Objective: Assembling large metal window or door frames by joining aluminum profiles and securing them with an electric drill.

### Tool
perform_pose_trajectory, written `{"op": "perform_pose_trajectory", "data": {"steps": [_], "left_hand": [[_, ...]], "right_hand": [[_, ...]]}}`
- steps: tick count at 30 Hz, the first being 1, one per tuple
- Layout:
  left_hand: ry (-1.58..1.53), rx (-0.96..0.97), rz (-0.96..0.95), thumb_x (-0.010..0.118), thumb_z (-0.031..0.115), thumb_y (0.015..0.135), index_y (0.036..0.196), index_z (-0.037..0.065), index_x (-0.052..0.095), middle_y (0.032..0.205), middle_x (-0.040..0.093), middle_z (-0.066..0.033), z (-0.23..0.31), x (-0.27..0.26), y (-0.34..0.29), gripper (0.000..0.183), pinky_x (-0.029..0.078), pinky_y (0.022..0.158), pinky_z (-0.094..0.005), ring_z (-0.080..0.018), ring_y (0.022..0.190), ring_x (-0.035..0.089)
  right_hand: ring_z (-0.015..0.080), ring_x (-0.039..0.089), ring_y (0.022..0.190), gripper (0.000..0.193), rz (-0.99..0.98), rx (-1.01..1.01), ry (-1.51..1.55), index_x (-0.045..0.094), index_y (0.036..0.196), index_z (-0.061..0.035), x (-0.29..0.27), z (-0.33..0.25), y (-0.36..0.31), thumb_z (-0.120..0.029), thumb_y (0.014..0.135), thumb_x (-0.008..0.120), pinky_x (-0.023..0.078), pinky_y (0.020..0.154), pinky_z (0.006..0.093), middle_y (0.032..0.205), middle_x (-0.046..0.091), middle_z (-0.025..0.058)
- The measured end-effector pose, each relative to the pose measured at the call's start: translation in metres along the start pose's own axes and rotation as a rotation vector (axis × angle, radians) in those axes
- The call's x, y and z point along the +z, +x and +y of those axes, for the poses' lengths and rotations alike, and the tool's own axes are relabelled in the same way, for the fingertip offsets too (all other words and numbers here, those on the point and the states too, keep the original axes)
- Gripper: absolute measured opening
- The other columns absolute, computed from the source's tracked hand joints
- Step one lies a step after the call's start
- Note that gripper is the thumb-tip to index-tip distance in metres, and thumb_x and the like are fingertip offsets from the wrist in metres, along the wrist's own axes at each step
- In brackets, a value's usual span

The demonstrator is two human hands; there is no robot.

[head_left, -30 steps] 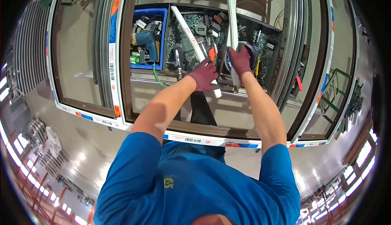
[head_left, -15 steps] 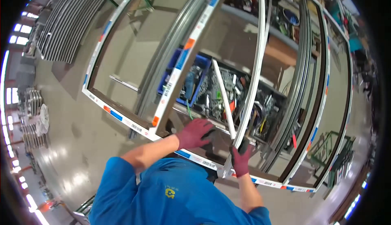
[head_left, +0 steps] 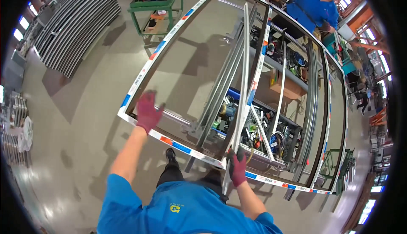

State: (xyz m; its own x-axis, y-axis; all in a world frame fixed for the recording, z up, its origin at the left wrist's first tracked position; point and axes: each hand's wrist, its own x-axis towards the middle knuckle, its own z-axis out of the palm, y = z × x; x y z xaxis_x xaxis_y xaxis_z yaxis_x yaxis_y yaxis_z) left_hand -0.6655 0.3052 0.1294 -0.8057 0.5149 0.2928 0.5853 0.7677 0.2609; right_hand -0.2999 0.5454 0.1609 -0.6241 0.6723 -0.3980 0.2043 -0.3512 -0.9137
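A large dark window frame point(head_left: 137, 81), its edges covered in white, blue and orange tape, lies flat before me. My right hand point(head_left: 238, 166), in a maroon glove, is closed round the near end of a long thin silver metal strip point(head_left: 246, 51). The strip runs away across the frame, close to a taped crossbar point(head_left: 256, 75). At the frame's near left corner is my left hand point(head_left: 147, 112), gloved too, fingers apart and holding nothing. Whether it touches the frame I cannot tell.
Beneath the frame, steel rails point(head_left: 229, 75) and a tray of loose hardware point(head_left: 292, 126) show, with a cardboard box point(head_left: 286, 85). A green trolley point(head_left: 154, 7) stands far left, near stacked curved metal profiles point(head_left: 78, 30). A co-worker in blue point(head_left: 311, 3) works at the far right.
My left hand has gone left from the near edge to the frame's corner. The strip in my right hand has swung left over the crossbar. The view has shifted, bringing in the co-worker.
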Motion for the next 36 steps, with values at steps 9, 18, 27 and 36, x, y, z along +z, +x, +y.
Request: {"op": "perform_pose_trajectory", "data": {"steps": [9,18,27,36], "left_hand": [[-0.243,-0.536,-0.495,0.07,0.05,0.091,0.124,0.004,0.07,0.113,0.073,-0.0243,-0.199,0.024,0.038,0.057,0.055,0.092,-0.0499,-0.0424,0.106,0.07],[-0.23,-0.546,-0.41,0.069,0.051,0.092,0.112,0.006,0.076,0.109,0.074,-0.0242,-0.211,0.033,0.027,0.05,0.055,0.09,-0.0505,-0.044,0.102,0.07],[-0.502,-0.494,-0.487,0.071,0.042,0.091,0.105,0.004,0.073,0.103,0.074,-0.0241,-0.203,0.034,0.031,0.041,0.055,0.085,-0.0517,-0.0448,0.097,0.07],[-0.781,-0.457,-0.449,0.066,0.042,0.099,0.122,0.001,0.063,0.105,0.071,-0.0273,-0.209,0.033,0.026,0.047,0.054,0.083,-0.0497,-0.0456,0.099,0.069]], "right_hand": [[0.0134,0.061,0.089,0.041,-0.062,-0.376,-0.362,0.062,0.128,0.004,0.153,0.076,0.062,-0.028,0.102,0.068,0.05,0.078,0.0315,0.103,0.068,0.0054],[0.028,0.065,0.081,0.037,-0.085,-0.17,-0.323,0.06,0.11,0.0007,0.278,0.029,0.074,-0.034,0.099,0.068,0.051,0.074,0.0431,0.086,0.068,0.0173],[0.0212,0.058,0.072,0.03,0.109,-0.283,-0.333,0.058,0.103,0.0003,0.365,0.077,0.16,-0.028,0.101,0.068,0.049,0.068,0.0402,0.078,0.061,0.0137],[0.0193,0.059,0.07,0.031,0.297,-0.29,-0.413,0.057,0.1,-0.0004,0.483,0.105,0.222,-0.029,0.102,0.069,0.049,0.064,0.0377,0.078,0.063,0.0092]]}}
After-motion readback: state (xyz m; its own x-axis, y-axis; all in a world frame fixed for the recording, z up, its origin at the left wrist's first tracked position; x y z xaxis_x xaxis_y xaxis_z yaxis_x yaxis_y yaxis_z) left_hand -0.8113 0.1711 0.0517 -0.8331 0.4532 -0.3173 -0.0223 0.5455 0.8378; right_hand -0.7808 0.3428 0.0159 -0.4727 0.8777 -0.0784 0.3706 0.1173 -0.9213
